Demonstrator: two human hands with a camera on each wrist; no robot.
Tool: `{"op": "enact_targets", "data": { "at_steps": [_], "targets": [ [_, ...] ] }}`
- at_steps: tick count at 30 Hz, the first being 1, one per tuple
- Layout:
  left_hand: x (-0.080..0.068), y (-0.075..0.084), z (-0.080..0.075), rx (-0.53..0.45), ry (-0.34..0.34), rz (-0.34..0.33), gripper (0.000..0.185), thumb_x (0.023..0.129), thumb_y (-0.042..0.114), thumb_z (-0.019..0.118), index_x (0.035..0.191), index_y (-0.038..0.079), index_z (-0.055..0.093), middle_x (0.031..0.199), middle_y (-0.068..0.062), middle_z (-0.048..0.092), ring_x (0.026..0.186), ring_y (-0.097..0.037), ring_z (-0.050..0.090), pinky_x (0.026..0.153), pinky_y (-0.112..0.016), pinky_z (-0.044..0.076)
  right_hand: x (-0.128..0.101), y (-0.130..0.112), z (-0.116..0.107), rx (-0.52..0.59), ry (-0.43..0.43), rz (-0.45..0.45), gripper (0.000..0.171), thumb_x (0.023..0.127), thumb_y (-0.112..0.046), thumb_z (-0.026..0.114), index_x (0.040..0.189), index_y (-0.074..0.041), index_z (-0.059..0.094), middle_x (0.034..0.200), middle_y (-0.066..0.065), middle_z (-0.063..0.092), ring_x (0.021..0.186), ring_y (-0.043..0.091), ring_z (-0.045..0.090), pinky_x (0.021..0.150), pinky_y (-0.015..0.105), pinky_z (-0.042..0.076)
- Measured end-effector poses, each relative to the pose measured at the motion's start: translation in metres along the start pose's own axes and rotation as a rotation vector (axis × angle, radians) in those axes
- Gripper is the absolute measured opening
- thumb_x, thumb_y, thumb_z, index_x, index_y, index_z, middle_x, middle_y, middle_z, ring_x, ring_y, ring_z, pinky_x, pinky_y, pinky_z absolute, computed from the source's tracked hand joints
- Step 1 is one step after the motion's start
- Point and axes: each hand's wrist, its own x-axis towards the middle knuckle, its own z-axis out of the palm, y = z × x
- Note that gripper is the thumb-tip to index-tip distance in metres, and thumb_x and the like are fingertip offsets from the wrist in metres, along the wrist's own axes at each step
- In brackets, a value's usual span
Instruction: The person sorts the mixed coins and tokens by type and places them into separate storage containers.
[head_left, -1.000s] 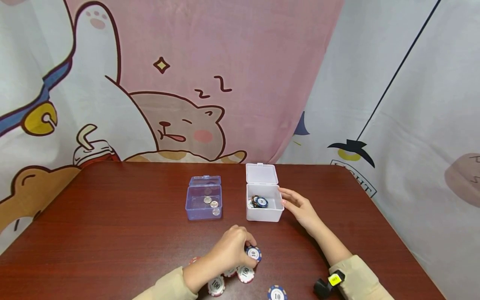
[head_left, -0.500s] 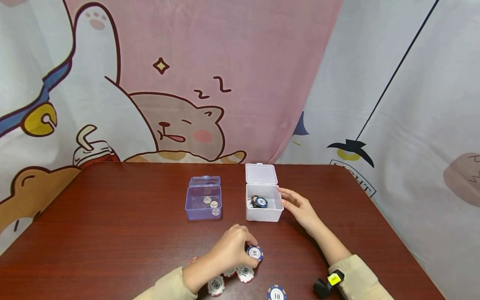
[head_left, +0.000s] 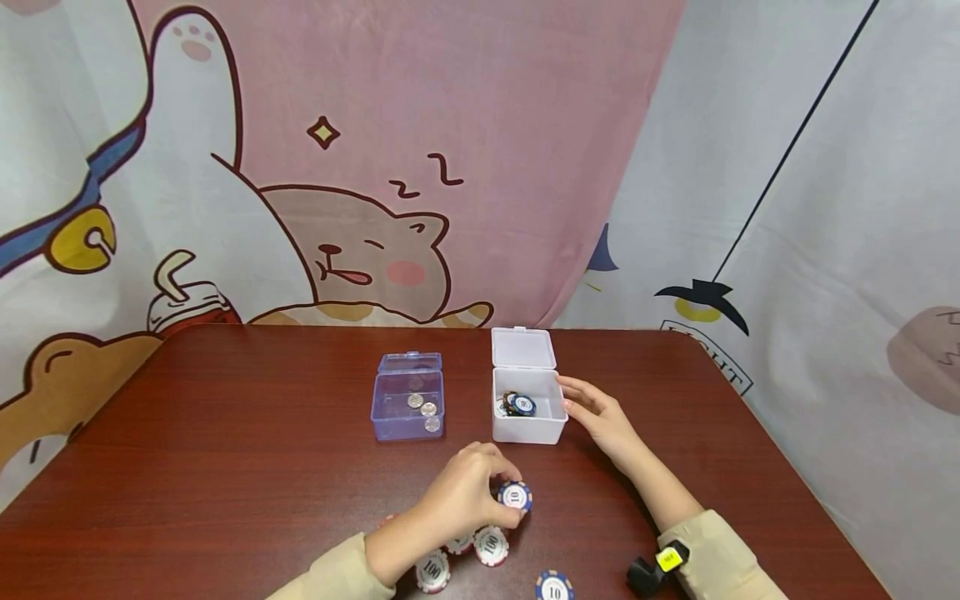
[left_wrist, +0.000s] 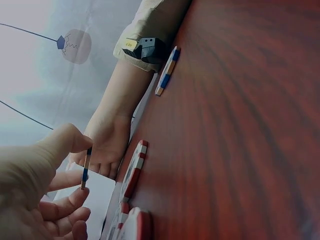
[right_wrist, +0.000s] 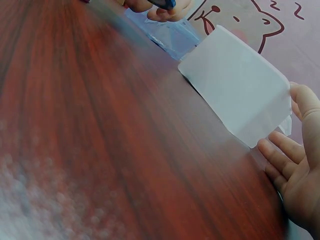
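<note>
My left hand point(head_left: 467, 489) pinches a blue poker chip marked 10 point(head_left: 515, 496) between thumb and fingers, lifted just off the table; the left wrist view shows the same chip point(left_wrist: 85, 167) edge-on. Under and beside that hand lie red chips marked 100 point(head_left: 491, 547). Another blue 10 chip point(head_left: 553, 587) lies near the front edge. My right hand point(head_left: 596, 410) rests with relaxed fingers against the right side of the open white box point(head_left: 527, 406), which holds several chips. The right wrist view shows that hand point(right_wrist: 297, 165) beside the white box point(right_wrist: 240, 97).
An open clear blue box point(head_left: 408, 404) with three silver coins stands left of the white box. The dark red table point(head_left: 225, 433) has a cartoon curtain behind it. A small black device with a yellow tag point(head_left: 657, 565) sits at my right wrist.
My left hand has lifted the blue 10 chip off the table and moved it slightly up and to the right. The right hand has stayed by the white box.
</note>
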Motion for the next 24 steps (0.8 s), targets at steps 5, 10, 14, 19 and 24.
{"op": "enact_targets", "data": {
  "at_steps": [5, 10, 14, 19, 24],
  "targets": [
    [0.001, 0.000, 0.000, 0.009, 0.020, 0.021, 0.028, 0.055, 0.018, 0.082, 0.081, 0.013, 0.075, 0.070, 0.014, 0.059, 0.070, -0.001, 0.051, 0.069, -0.017, 0.040, 0.000, 0.000, 0.000, -0.007, 0.006, 0.005, 0.042, 0.095, -0.012, 0.059, 0.136, -0.002, 0.051, 0.131, 0.023, 0.053, 0.120, 0.037, 0.050, 0.088, 0.022, 0.044],
    [0.003, 0.001, -0.001, 0.017, 0.050, 0.032, 0.027, 0.055, 0.019, 0.081, 0.080, 0.013, 0.076, 0.072, 0.014, 0.062, 0.072, -0.004, 0.051, 0.070, -0.017, 0.041, 0.000, 0.001, 0.000, -0.010, 0.007, 0.001, 0.042, 0.095, -0.012, 0.059, 0.136, -0.002, 0.051, 0.131, 0.023, 0.053, 0.120, 0.036, 0.050, 0.088, 0.021, 0.043],
    [0.005, 0.002, -0.001, 0.016, 0.067, 0.029, 0.027, 0.055, 0.020, 0.081, 0.081, 0.013, 0.076, 0.074, 0.013, 0.063, 0.072, -0.005, 0.049, 0.065, -0.014, 0.039, 0.000, 0.000, 0.000, -0.006, 0.003, -0.005, 0.042, 0.095, -0.012, 0.059, 0.136, -0.002, 0.051, 0.132, 0.023, 0.053, 0.121, 0.036, 0.049, 0.088, 0.021, 0.043],
    [0.010, 0.005, -0.004, 0.001, 0.093, 0.036, 0.026, 0.056, 0.021, 0.081, 0.081, 0.012, 0.076, 0.074, 0.013, 0.062, 0.071, -0.005, 0.047, 0.063, -0.014, 0.038, -0.001, -0.001, 0.000, 0.003, -0.003, -0.009, 0.042, 0.096, -0.011, 0.059, 0.136, -0.002, 0.050, 0.132, 0.023, 0.053, 0.121, 0.037, 0.049, 0.088, 0.021, 0.043],
    [0.016, 0.007, -0.007, -0.011, 0.117, 0.032, 0.028, 0.057, 0.021, 0.081, 0.083, 0.011, 0.077, 0.074, 0.011, 0.061, 0.072, -0.006, 0.048, 0.063, -0.015, 0.038, -0.001, 0.000, 0.000, 0.005, -0.006, -0.009, 0.043, 0.096, -0.012, 0.059, 0.136, -0.002, 0.050, 0.132, 0.023, 0.053, 0.121, 0.037, 0.049, 0.088, 0.021, 0.044]
  ]
}}
